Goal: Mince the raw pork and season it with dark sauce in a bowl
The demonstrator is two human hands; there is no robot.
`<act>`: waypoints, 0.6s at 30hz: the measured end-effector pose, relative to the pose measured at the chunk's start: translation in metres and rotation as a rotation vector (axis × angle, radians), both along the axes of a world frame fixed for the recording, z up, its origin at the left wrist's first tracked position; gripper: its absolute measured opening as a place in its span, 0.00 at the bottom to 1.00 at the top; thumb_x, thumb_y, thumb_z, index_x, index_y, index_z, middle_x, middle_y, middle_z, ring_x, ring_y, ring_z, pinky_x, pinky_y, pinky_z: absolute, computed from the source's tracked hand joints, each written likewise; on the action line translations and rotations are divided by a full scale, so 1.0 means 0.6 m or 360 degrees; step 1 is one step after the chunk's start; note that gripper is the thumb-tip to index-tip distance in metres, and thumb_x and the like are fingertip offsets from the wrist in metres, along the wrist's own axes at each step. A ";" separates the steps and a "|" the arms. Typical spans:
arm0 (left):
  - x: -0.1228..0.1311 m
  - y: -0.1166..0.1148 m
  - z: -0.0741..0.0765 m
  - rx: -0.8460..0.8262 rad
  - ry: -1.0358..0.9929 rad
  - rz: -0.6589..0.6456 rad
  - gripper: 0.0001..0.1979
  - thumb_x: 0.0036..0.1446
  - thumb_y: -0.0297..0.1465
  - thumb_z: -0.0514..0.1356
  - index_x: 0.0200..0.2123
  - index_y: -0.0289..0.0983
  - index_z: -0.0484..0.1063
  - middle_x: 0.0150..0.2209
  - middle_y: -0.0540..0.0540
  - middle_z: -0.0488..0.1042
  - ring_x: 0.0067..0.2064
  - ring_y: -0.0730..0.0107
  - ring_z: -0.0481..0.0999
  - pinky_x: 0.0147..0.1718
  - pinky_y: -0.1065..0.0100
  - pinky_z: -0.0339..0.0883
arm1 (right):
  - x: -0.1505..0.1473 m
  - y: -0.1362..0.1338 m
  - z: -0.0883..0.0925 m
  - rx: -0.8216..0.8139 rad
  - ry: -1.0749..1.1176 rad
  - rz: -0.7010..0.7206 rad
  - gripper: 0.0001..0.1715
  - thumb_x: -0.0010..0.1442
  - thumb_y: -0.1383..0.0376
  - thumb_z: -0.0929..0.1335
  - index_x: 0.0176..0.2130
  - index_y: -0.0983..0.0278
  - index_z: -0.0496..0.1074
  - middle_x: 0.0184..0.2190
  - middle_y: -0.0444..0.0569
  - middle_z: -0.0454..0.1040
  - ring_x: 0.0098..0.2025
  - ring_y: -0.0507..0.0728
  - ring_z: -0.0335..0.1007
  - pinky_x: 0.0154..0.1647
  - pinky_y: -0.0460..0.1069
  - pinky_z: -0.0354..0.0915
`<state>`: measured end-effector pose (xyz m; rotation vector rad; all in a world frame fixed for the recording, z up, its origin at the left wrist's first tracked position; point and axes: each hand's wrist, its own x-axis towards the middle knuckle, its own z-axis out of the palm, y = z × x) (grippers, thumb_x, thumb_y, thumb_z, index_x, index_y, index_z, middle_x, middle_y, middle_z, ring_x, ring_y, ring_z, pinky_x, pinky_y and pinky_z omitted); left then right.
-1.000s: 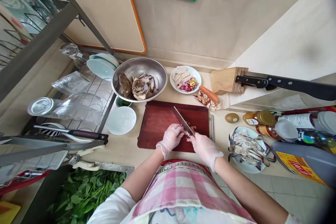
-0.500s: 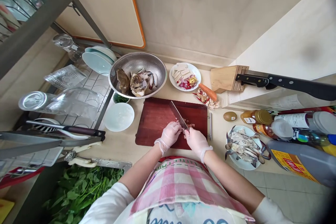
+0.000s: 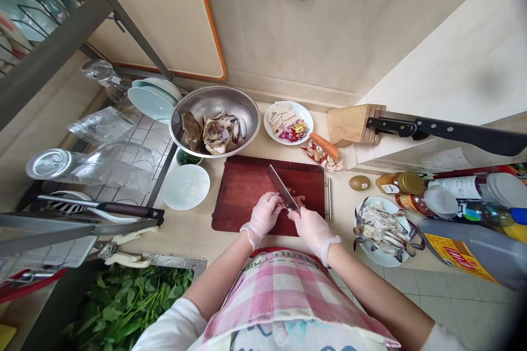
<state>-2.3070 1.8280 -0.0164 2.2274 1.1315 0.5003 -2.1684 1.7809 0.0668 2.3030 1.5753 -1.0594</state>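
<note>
My right hand (image 3: 310, 227), in a clear thin glove, is closed around the handle of a kitchen knife (image 3: 280, 184). The blade points away and to the left, low over a dark red cutting board (image 3: 234, 197). Small chopped pieces of pinkish meat (image 3: 297, 200) lie along both sides of the blade. My left hand (image 3: 262, 218), gloved as well, is to the left of the blade. Its fingers are curled onto some of the meat, and the fingertips partly hide it.
Behind the board are a metal colander (image 3: 242, 145) and a plate (image 3: 269, 134) of cut ingredients. A carrot (image 3: 324, 146), a knife block (image 3: 348, 123), a kiwi (image 3: 359, 182) and a crab plate (image 3: 376, 260) stand right. Left are a white bowl (image 3: 186, 186) and dish rack (image 3: 135, 134).
My right hand and the knife handle have shifted slightly right and toward me, with the blade more apart from my left fingers. The camera has tilted slightly up.
</note>
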 end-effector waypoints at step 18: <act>-0.008 0.010 0.009 0.0068 0.0139 -0.0236 0.11 0.61 0.27 0.53 0.42 0.39 0.74 0.44 0.44 0.75 0.47 0.64 0.72 0.48 0.62 0.69 | -0.009 0.013 0.010 0.0040 -0.0080 0.0048 0.21 0.66 0.61 0.55 0.42 0.66 0.72 0.37 0.58 0.78 0.39 0.59 0.76 0.34 0.47 0.62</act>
